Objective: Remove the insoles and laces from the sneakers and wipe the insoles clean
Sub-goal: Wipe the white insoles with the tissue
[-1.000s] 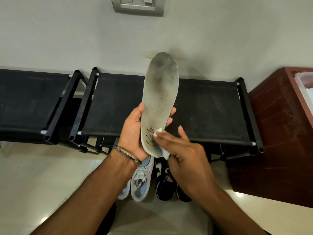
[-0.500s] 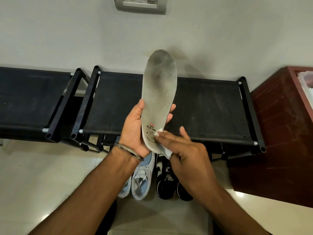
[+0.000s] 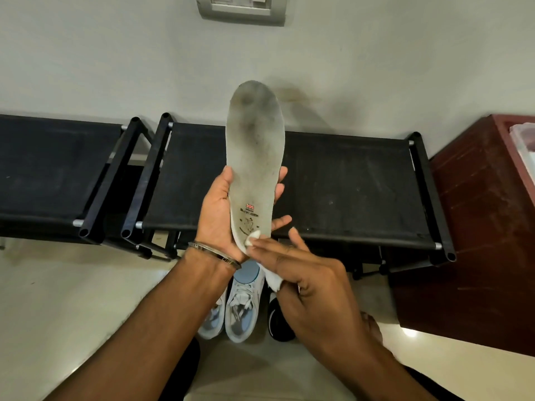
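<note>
A dirty grey insole [image 3: 254, 157] stands upright in front of me, toe end up, with a small flag logo near its heel. My left hand [image 3: 220, 215] grips it around the heel half, thumb on the left edge and fingertips showing on the right edge. My right hand [image 3: 307, 276] holds a white wipe [image 3: 272, 277] and presses its tip against the insole's heel. Below my hands, a pair of white and light-blue sneakers [image 3: 240, 308] with laces stands on the floor.
A black sneaker [image 3: 279, 322] sits right of the white pair. Two black fabric-topped shoe racks [image 3: 347, 180] stand against the wall. A dark red wooden cabinet [image 3: 474, 227] is at the right. A switch plate [image 3: 241, 8] is on the wall above.
My right hand and the wipe have slid slightly down and left toward the insole's heel tip. The insole stays upright in my left hand.
</note>
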A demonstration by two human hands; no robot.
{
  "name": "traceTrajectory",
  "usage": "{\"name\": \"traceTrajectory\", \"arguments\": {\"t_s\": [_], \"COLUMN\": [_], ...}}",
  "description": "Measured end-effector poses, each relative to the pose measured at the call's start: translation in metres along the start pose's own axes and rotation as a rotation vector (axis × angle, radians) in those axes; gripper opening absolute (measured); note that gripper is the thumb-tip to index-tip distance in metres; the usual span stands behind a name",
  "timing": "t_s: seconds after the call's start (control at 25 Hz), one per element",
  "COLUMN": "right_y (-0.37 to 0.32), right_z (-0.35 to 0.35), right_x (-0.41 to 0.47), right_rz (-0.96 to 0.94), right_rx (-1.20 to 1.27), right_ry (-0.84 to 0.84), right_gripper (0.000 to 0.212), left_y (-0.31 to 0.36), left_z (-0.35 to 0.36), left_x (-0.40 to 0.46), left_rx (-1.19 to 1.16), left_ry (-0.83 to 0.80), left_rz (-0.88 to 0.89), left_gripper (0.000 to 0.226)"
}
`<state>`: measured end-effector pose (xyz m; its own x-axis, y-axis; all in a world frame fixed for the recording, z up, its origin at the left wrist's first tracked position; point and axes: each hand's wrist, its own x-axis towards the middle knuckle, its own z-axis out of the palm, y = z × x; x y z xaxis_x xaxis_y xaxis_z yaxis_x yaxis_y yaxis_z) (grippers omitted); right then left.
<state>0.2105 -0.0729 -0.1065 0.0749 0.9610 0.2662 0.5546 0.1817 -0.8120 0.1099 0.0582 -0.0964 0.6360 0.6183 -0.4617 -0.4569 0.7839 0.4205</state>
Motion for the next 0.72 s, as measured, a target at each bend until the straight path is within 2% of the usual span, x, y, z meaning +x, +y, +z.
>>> {"name": "traceTrajectory", "arguments": {"t_s": [0.16,0.32,0.48,0.6,0.72], "right_y": [-0.01,-0.007,-0.004,-0.002,0.005], "right_z": [0.003,0.001,0.0,0.0,-0.002], "right_x": [0.001,0.007,0.008,0.003,0.004], "right_rz": [0.033,0.015,0.017,-0.057,-0.123], "right_rx": [0.148,0.094,0.104,0.04,-0.141], "right_ry": [0.017,0.097,0.067,0.019,0.028], "right_gripper": [0.054,0.053,0.051,0.05,0.046], "left_y": [-0.011,-0.032,-0.026,-0.011,-0.004], "left_z": [0.004,0.015,0.015,0.004,-0.003], "left_x": [0.003,0.001,0.001,0.003,0.002], "left_rx": [0.011,0.002,0.008,0.005,-0.028], "left_ry": [0.025,0.053,0.116,0.11,0.044], "left_rz": [-0.016,-0.07,-0.053,-0.009,0.021], "left_gripper": [0.068,0.066,0.063,0.062,0.062]}}
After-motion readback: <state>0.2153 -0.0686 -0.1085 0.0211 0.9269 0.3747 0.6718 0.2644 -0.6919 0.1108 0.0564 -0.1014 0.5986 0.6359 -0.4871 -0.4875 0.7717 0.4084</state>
